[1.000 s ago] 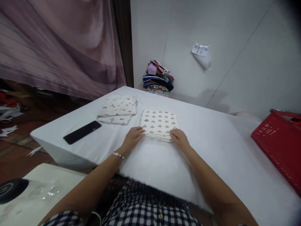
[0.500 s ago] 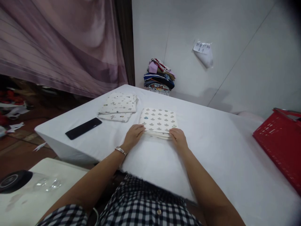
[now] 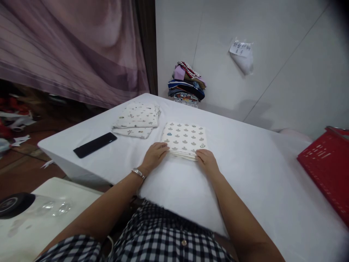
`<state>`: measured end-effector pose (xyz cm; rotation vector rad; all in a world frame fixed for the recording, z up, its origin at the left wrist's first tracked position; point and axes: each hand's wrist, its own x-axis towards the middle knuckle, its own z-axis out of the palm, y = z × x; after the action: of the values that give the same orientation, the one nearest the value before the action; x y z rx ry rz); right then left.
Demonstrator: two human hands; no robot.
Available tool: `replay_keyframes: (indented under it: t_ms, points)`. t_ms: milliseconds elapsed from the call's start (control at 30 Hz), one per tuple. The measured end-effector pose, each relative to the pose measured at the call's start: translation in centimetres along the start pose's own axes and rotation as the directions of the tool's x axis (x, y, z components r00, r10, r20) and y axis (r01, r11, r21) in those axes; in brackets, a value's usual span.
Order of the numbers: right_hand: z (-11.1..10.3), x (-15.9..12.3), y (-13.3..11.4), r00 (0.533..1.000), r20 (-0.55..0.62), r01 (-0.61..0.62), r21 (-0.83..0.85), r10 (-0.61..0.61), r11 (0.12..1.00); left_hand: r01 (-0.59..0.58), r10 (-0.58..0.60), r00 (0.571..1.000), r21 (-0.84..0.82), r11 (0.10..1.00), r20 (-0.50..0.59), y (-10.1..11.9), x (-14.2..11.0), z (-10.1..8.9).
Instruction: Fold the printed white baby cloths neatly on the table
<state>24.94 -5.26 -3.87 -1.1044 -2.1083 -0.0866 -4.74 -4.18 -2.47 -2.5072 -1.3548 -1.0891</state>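
Note:
A folded white cloth (image 3: 185, 136) with rows of grey printed shapes lies flat in front of me. My left hand (image 3: 156, 154) pinches its near left corner, thumb and fingers closed on the edge. At the near right corner, my right hand (image 3: 206, 160) grips the same cloth. Several folded layers show along the near edge between my hands. Beyond my left hand rests another folded white cloth (image 3: 137, 120) with a scattered print; neither hand touches it.
A white-covered table (image 3: 245, 174) carries a black phone (image 3: 95, 145) at left. Stacked folded fabrics (image 3: 187, 85) stand by the wall. A red basket (image 3: 325, 165) is at right. At lower left, a clear bottle with a black base or cap (image 3: 17, 204) lies on a pale surface.
The view has shifted slightly, so the background sits a little differently. Both hands stay on the near corners of the folded cloth, which looks nearly unchanged.

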Motion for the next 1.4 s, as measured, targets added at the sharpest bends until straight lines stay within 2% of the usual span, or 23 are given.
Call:
replay_keyframes:
  t_ms: [133,300,533,667,867,1067,1267,1400]
  points:
    - [0.2,-0.1,0.0,1.000,0.007,-0.014,-0.014,0.014,1.000,0.003,-0.002,1.000,0.009,1.000,-0.014,0.1,0.1,0.0]
    - [0.2,0.0,-0.3,0.998,-0.042,-0.055,0.013,0.056,0.998,-0.005,0.006,1.000,0.028,1.000,-0.026,0.2,0.2,0.1]
    - [-0.3,0.1,-0.5,1.000,-0.028,0.003,-0.014,-0.003,1.000,-0.039,0.039,0.999,0.027,0.999,-0.031,0.3,0.1,0.1]
    - [-0.5,-0.1,-0.6,0.998,-0.051,0.023,-0.012,-0.024,1.000,-0.083,0.083,0.997,0.015,0.996,0.000,0.3,0.1,0.1]
    - [-0.6,0.0,-0.6,0.999,-0.004,0.050,-0.018,-0.050,0.999,-0.102,0.101,0.993,0.005,0.995,0.061,0.5,0.5,0.6]
    - [-0.3,-0.1,-0.4,1.000,-0.020,0.009,-0.015,-0.009,1.000,-0.126,0.128,0.981,-0.022,0.992,0.147,1.3,1.6,1.7]
    - [0.0,0.0,-0.6,0.998,-0.059,-0.010,-0.048,0.007,0.999,-0.120,0.124,0.982,-0.037,0.992,0.142,1.7,2.1,2.2]
    - [0.1,0.1,-0.8,0.998,-0.041,-0.048,-0.053,0.046,0.997,-0.095,0.098,0.988,-0.038,0.995,0.117,1.9,2.3,2.4]
